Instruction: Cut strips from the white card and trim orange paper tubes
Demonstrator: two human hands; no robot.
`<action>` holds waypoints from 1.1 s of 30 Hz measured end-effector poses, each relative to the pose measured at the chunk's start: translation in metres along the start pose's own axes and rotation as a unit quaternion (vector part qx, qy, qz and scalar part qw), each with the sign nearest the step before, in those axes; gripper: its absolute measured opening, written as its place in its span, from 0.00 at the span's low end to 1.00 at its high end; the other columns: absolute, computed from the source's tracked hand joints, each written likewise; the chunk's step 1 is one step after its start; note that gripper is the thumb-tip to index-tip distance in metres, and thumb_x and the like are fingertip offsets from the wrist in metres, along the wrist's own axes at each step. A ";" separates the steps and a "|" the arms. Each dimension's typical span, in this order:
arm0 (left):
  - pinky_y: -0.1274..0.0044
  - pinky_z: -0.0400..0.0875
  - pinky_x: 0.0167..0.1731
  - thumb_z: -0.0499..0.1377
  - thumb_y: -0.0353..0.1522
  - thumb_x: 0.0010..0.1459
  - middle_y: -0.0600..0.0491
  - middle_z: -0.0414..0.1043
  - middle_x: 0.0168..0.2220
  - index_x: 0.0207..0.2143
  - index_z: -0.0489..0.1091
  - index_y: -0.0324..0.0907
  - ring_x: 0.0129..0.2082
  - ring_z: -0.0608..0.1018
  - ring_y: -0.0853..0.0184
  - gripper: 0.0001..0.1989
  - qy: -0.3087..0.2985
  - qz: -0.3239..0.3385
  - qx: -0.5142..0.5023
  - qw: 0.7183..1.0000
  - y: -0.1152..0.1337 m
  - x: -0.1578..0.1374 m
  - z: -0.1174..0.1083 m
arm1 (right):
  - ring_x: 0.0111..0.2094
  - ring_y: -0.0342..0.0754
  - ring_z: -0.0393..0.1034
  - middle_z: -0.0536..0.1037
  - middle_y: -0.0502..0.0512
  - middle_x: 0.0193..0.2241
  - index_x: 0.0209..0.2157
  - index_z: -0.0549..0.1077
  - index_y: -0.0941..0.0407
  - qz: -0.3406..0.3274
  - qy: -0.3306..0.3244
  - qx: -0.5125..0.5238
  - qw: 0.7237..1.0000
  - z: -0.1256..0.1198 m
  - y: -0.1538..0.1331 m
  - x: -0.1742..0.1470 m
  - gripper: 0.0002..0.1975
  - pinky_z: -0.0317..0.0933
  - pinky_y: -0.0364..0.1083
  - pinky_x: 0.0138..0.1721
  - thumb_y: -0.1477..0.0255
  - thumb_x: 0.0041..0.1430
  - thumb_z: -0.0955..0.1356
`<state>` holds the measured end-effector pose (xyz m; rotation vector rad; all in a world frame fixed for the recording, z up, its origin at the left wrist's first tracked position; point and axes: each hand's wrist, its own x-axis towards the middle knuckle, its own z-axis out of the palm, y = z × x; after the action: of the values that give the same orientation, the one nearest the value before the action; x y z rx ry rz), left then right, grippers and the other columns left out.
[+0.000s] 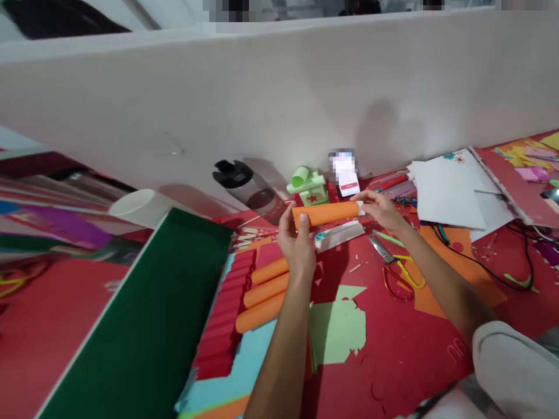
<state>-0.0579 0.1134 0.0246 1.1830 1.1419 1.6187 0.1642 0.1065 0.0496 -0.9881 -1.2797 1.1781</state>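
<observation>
An orange paper tube [327,214] is held level above the red table, with a bit of white showing at its right end. Its left end lies in my left hand [299,241], thumb in front and fingers behind. At the white end, my right hand [381,210] has its fingertips pinched together. Just beneath the tube is a folded white paper strip [339,235] with a blue flower pattern. More orange paper tubes [264,294] lie side by side left of my left forearm, next to folded dark red paper [227,317]. Scissors [395,267] with red and yellow handles rest below my right hand.
A green board [144,308] stands on the left beside a white cup [138,208]. Behind the hands are a dark bottle [251,189], a light-green paper model [309,187] and a phone [345,173] against the white partition [271,99]. White sheets [449,192] lie at right.
</observation>
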 end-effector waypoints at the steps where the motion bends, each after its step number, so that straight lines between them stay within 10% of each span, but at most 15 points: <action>1: 0.73 0.82 0.43 0.69 0.54 0.58 0.44 0.71 0.64 0.63 0.72 0.50 0.56 0.80 0.56 0.35 0.009 -0.003 -0.017 1.000 -0.001 0.001 -0.001 | 0.41 0.48 0.75 0.79 0.53 0.42 0.40 0.79 0.55 -0.007 0.005 -0.004 1.000 0.000 0.000 0.000 0.10 0.76 0.50 0.45 0.70 0.56 0.70; 11: 0.81 0.79 0.36 0.76 0.48 0.50 0.54 0.74 0.41 0.58 0.77 0.50 0.35 0.78 0.72 0.34 0.018 -0.021 -0.039 0.999 0.006 0.006 -0.010 | 0.42 0.49 0.76 0.80 0.53 0.41 0.44 0.79 0.53 -0.014 -0.009 0.012 1.000 0.002 0.005 0.002 0.15 0.76 0.53 0.49 0.62 0.59 0.76; 24: 0.71 0.82 0.52 0.68 0.54 0.59 0.44 0.74 0.63 0.66 0.72 0.49 0.59 0.79 0.57 0.36 -0.001 -0.007 -0.001 1.000 0.004 0.000 -0.003 | 0.42 0.50 0.76 0.82 0.54 0.42 0.45 0.80 0.54 -0.035 0.020 -0.058 0.997 0.004 0.012 0.004 0.17 0.74 0.52 0.48 0.64 0.55 0.77; 33: 0.67 0.81 0.53 0.66 0.57 0.60 0.42 0.75 0.62 0.68 0.70 0.45 0.58 0.81 0.54 0.41 0.020 0.008 -0.017 1.000 -0.005 -0.003 0.001 | 0.33 0.46 0.72 0.78 0.49 0.34 0.45 0.79 0.52 -0.002 0.028 -0.010 1.000 0.006 0.011 0.001 0.22 0.75 0.47 0.36 0.61 0.51 0.80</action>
<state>-0.0557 0.1122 0.0189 1.1452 1.1272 1.6748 0.1576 0.1083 0.0397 -1.0248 -1.2496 1.1282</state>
